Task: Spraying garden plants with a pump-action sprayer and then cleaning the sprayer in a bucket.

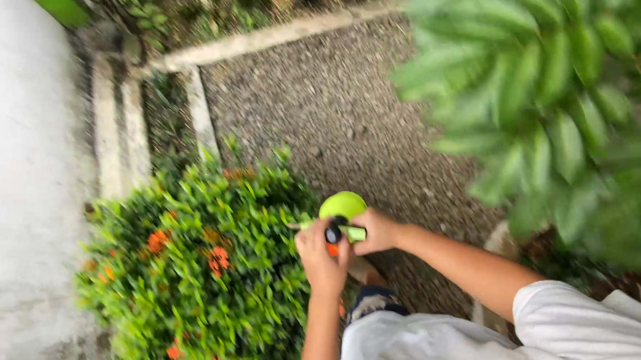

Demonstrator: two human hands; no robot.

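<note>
Left hand (pixel 321 253): fingers curled around the black knob (pixel 334 233) of a lime-green handheld sprayer (pixel 342 209), knuckles up. Right hand (pixel 377 230): fingers wrapped round the sprayer's green body from the right, just beside the left hand. Sprayer: held in the air above the right edge of the shrub, domed green top on the far side; no label legible.

Flowering shrub (pixel 194 265): near left, small green leaves, orange flower clusters. Gravel path (pixel 332 115): open ground beyond the hands, bounded far and left by a pale concrete kerb (pixel 257 40). White wall (pixel 18 179): far left. Broad-leaved plant (pixel 562 97): right, blurred, overhanging the path's edge.
</note>
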